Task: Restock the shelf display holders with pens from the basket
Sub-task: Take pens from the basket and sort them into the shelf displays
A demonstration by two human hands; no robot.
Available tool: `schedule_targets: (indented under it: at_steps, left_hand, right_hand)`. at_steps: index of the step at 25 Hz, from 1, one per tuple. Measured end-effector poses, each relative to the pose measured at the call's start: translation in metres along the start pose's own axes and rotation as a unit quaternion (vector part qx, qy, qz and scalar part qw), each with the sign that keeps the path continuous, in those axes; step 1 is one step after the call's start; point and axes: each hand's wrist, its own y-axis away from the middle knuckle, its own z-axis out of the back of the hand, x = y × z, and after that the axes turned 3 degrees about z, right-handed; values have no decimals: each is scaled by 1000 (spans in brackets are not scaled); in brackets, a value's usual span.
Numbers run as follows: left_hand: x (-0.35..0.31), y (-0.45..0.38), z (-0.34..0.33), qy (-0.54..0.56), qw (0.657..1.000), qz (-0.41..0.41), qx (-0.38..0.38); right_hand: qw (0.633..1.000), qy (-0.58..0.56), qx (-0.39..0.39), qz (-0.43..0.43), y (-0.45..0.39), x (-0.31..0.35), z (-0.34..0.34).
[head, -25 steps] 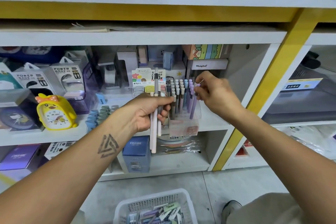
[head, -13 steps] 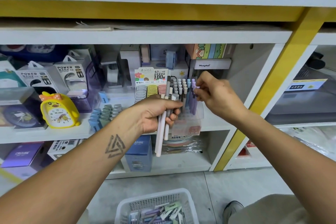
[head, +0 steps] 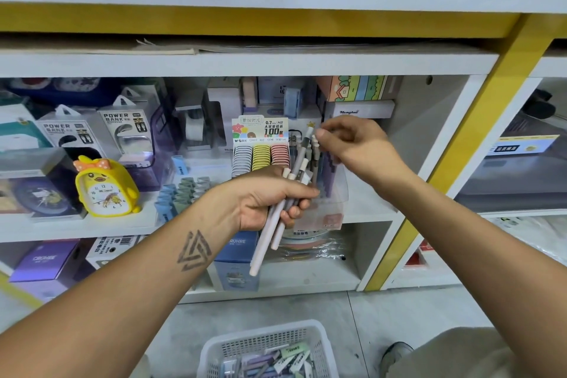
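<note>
Mid-restock step — left hand point(head: 264, 202) grips a bundle of pens point(head: 277, 218), pale barrels slanting down-left below the fist, tops up by the clear display holder point(head: 329, 190) on the middle shelf point(head: 368, 215). Right hand point(head: 356, 144) has fingertips pinched at the white top of one pen point(head: 307, 139); hard to tell whether that pen belongs to the bundle or already sits in the holder. Holder looks nearly full, rows of capped pens packed tight.

Next move, as a guess: draw that pen clear of the bundle and drop it upright into a free slot — needs a straight downward feed, since neighbours crowd it.

Room: shelf board above sits close over the right hand, the white side panel point(head: 441, 144) lies near on the right, and a lead-refill display point(head: 260, 144) stands just beside the holder on the left. The basket point(head: 214, 350) on the floor holds more stock, directly below, well apart from both hands.
</note>
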Motion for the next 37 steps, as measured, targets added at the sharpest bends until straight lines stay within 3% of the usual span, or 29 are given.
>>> schedule_targets:
  at_steps: [1,4,6,8,10,13,17,26,31,33,37]
  left_hand:
    - [0,2,-1,-18,1000,3,11]
    - [2,8,1,-30,999,20,24]
    - [3,13,7,-24,999,36,19]
    - [2,19,15,-17,999,51,5]
    - [1,24,25,17,998,50,-38]
    - [-1,28,39,115,987,22,-113]
    - [-3,28,39,161,977,-14,-136]
    - [0,25,28,166,977,-42,-123]
    - [-2,29,23,181,978,-55,-90]
    - [-1,30,22,182,979,-64,-70]
    - [-2,32,16,153,986,-69,-1]
  right_hand:
    - [996,-81,14,-44,-1,6,-6]
    - [980,-177,42,-79,-3,12,-21]
    - [968,-232,-13,-98,-8,12,-17]
    - [957,-247,-115,-103,-16,11,-5]
    - [966,-198,-151,-65,-19,10,4]
    - [998,-50,-29,37,-5,6,-2]
    - [970,182,76,146,14,-4,-13]
    - [960,157,124,198,21,-10,-14]
    - [923,277,107,246,18,-9,-17]
    - [927,290,95,218,16,-3,-17]
    - [994,56,81,52,16,16,-21]
